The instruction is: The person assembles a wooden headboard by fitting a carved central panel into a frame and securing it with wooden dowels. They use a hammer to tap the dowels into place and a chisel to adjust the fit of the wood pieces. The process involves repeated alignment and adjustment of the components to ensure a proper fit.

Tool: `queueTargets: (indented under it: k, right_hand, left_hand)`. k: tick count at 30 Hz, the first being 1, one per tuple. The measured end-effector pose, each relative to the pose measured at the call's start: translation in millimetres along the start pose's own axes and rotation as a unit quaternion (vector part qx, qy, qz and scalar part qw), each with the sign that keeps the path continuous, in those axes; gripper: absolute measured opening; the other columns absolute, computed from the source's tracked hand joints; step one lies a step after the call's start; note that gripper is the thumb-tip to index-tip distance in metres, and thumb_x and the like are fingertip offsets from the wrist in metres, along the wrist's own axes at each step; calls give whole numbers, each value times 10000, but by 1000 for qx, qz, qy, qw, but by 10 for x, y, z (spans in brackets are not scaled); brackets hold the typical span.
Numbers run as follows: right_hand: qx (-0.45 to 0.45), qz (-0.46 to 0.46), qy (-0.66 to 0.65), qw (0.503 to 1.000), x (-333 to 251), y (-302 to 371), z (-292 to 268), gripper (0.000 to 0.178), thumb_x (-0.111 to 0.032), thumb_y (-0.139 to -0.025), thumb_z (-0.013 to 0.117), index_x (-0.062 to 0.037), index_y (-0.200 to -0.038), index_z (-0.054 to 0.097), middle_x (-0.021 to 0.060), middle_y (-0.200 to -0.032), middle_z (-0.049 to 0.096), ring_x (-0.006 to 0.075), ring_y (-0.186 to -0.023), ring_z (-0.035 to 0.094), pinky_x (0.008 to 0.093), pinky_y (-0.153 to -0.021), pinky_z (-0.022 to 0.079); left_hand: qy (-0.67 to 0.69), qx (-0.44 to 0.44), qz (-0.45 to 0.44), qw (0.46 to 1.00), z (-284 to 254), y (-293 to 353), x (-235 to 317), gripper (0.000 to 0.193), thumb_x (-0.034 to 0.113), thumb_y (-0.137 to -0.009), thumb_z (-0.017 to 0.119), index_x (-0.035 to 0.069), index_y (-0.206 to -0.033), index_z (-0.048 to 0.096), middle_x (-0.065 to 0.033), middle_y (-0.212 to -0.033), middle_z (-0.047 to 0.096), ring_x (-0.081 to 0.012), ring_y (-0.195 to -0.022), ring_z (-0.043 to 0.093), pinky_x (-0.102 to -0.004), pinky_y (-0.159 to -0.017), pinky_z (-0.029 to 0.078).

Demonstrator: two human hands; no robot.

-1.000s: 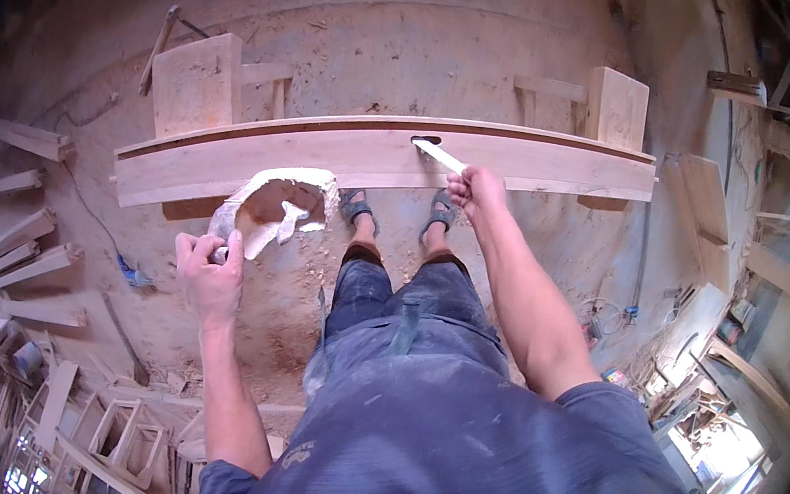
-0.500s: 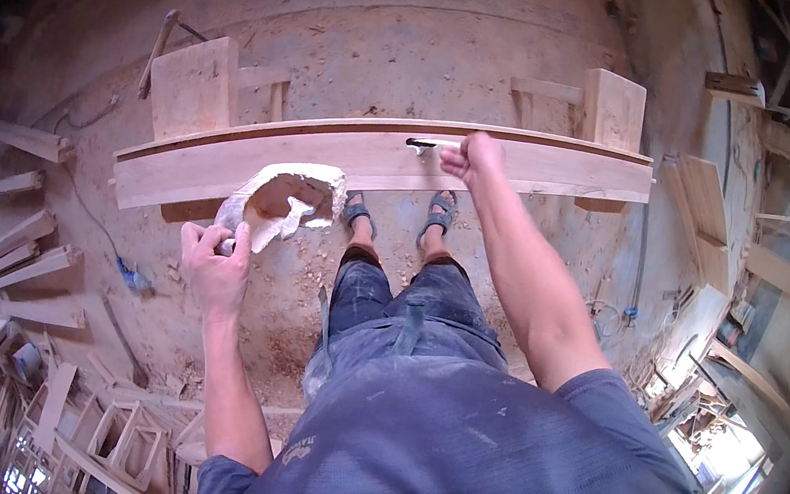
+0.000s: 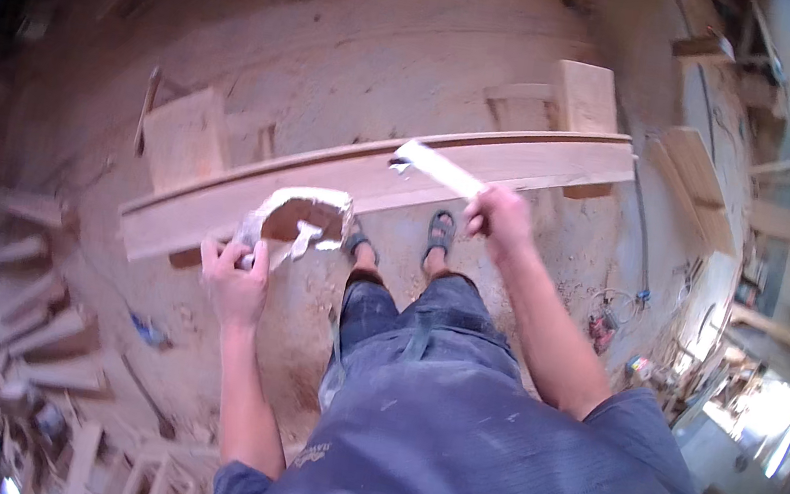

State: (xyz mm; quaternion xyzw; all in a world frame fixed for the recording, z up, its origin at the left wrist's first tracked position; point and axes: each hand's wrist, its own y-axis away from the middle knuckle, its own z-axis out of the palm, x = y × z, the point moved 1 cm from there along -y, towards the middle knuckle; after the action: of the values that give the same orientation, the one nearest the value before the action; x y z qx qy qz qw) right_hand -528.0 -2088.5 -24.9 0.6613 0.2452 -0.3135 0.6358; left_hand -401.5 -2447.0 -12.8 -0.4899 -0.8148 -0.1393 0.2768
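Note:
My left hand (image 3: 237, 280) is closed on the near-left side of a cut-open container (image 3: 321, 196), crusted white around its rim. Its inside looks brown, with a white lump of paste at the near edge. My right hand (image 3: 501, 224) grips the near end of a flat white stick (image 3: 441, 169). That stick slants up and left over a long pale wooden beam (image 3: 528, 163) lying crosswise before my feet. Beside the stick's far tip, a small dark slot in the beam has a white smear (image 3: 400, 166) at its edge.
Wooden blocks (image 3: 588, 97) stand behind the beam at both ends. Boards (image 3: 691, 188) lean at the right, near a cable on the floor. Several timber offcuts (image 3: 60, 333) lie at the left. Wood chips litter the floor around my sandalled feet.
My right hand has drawn back toward me and slightly right, bringing the stick into fuller view at a slant. The left hand still holds the container. The whole view has shifted and tilted.

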Motion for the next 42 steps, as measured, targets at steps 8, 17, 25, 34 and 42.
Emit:
queueTargets:
  k: [8, 17, 25, 34, 42]
  right_hand:
    - [-60, -325, 369, 869, 310, 1526, 906, 227, -186, -826, 555, -17, -951, 642, 226, -842, 663, 408, -799, 651, 474, -741, 524]
    - [109, -317, 465, 819, 283, 3747, -105, 342, -281, -891, 530, 22, -1049, 547, 194, -798, 683, 356, -772, 691, 488, -684, 536]
    - [293, -362, 229, 855, 841, 6458, -2616, 353, -212, -835, 616, -5, -1104, 521, 190, -899, 667, 352, -747, 671, 468, -659, 530]
    - [404, -268, -92, 870, 687, 5229, -3224, 435, -37, -773, 606, -19, -1191, 486, 184, -937, 660, 365, -736, 659, 440, -665, 522]
    - [389, -120, -365, 837, 867, 4706, -4726, 385, 56, -777, 523, 28, -1161, 539, 95, -809, 649, 151, -641, 612, 308, -521, 462]
  left_hand:
    - [18, -24, 141, 990, -451, 316, 549, 283, 173, -770, 756, 17, -635, 563, -123, -776, 478, -281, -653, 539, -409, -593, 441]
    - [41, -68, 356, 931, -1832, 1983, 2163, 261, 121, -735, 785, 12, -641, 566, -87, -770, 455, -241, -627, 522, -366, -553, 437]
    - [-10, -128, 470, 873, -2441, 4574, 3960, 223, 142, -723, 794, -2, -669, 632, -118, -740, 514, -260, -628, 548, -377, -533, 440]
    - [-104, -323, 586, 736, -283, 4599, 5517, 449, 511, -764, 728, 68, -707, 696, -162, -796, 633, -343, -725, 640, -444, -654, 498]
    - [-142, -487, 523, 684, 983, 5431, 6624, 537, 619, -758, 680, 87, -766, 747, -180, -831, 674, -335, -795, 663, -430, -750, 519]
